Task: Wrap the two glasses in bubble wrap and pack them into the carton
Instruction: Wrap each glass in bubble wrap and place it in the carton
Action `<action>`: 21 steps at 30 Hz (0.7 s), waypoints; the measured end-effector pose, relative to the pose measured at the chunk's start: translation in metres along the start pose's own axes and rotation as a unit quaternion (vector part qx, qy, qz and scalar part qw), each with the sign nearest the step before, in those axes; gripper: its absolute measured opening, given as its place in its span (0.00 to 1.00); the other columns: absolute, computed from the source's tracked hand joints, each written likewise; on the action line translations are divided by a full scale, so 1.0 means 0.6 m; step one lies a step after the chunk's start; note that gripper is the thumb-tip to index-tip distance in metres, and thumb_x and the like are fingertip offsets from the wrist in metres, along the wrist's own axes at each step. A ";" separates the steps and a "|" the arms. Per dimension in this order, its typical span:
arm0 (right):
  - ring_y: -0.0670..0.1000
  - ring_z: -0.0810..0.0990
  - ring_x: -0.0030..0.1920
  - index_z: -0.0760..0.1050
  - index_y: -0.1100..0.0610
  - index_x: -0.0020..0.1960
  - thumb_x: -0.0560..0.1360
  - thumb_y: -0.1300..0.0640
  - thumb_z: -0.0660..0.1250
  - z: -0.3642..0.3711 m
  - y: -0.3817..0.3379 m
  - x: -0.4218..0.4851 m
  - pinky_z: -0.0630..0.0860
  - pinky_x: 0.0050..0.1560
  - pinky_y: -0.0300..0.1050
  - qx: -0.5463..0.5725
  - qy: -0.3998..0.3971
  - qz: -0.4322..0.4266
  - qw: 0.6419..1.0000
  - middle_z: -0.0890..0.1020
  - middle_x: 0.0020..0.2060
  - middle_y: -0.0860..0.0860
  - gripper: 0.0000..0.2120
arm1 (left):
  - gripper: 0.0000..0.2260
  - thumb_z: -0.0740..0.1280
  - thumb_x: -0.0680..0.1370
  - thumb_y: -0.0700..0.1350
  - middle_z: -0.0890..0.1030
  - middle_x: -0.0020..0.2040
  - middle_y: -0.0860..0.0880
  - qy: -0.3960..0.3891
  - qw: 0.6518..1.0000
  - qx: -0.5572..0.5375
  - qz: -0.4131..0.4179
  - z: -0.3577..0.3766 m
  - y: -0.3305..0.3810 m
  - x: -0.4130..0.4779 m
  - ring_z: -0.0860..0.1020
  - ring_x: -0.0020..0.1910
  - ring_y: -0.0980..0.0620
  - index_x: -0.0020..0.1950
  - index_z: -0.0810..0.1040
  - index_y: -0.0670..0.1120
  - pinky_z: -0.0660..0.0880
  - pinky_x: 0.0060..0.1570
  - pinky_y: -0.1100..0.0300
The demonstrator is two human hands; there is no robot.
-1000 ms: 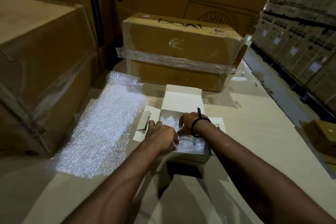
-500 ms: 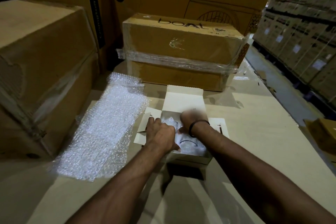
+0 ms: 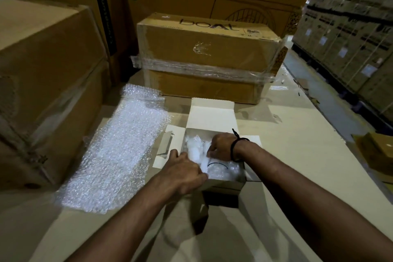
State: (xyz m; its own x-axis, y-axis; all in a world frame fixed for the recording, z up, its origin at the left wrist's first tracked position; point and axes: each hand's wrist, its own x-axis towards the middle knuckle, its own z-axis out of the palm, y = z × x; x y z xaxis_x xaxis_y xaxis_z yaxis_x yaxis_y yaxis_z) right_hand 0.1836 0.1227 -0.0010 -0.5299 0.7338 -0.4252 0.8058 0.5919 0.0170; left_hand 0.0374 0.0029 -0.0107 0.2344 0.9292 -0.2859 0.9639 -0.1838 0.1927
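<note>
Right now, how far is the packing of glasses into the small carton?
Done: clear bubble-wrapped bundles lie inside the small white cardboard carton. In hand: the left hand and right hand work on them. Remaining: its white lid flap stands open; a spare bubble-wrap sheet lies beside it.

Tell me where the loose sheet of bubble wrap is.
Head view: the bubble wrap sheet lies flat on the left, between the big brown box and the open white carton.
</note>
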 end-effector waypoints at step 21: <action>0.55 0.43 0.77 0.71 0.43 0.67 0.68 0.28 0.62 0.029 0.050 -0.108 0.35 0.70 0.69 -0.119 -0.003 0.093 0.989 0.55 0.77 0.51 0.33 | 0.27 0.51 0.77 0.69 0.81 0.53 0.50 0.062 0.998 -0.028 0.015 0.018 0.074 0.009 0.70 0.55 0.49 0.55 0.83 0.57 0.58 0.62 0.47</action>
State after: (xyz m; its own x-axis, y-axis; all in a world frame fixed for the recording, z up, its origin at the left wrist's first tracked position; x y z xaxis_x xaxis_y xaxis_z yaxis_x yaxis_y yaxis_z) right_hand 0.2468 0.0871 0.0117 -0.3761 0.8357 -0.4002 0.8037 0.5092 0.3078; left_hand 0.0827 -0.0040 -0.0140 0.2429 0.9566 -0.1611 0.9472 -0.1981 0.2523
